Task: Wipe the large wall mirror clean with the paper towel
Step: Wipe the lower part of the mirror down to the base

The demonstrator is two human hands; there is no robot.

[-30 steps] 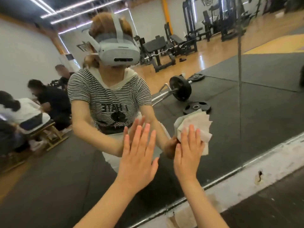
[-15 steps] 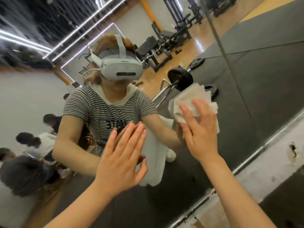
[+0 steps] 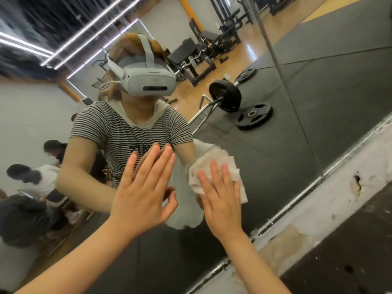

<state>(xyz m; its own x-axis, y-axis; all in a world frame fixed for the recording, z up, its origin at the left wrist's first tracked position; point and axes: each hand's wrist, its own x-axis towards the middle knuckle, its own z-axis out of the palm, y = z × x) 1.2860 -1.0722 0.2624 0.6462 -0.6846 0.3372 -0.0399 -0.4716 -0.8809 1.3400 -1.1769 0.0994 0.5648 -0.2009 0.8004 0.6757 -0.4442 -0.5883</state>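
The large wall mirror (image 3: 297, 145) fills most of the view and reflects me and a gym room. My right hand (image 3: 220, 200) lies flat with straight fingers on a folded white paper towel (image 3: 214, 166), pressing it against the glass low on the mirror. My left hand (image 3: 144, 192) is just to its left, palm flat on the glass, fingers straight and together. The towel's lower part is hidden under my right palm.
The mirror's metal bottom edge (image 3: 318, 177) runs diagonally at lower right, above a chipped white wall strip (image 3: 343, 187) and dark floor (image 3: 350, 251). A vertical seam (image 3: 273, 60) splits the mirror panels. Reflected: a barbell, weight plates, benches, seated people at left.
My right hand slid the towel down the glass from its raised spot half a second ago. My left hand stayed flat on the mirror. The view has tilted.
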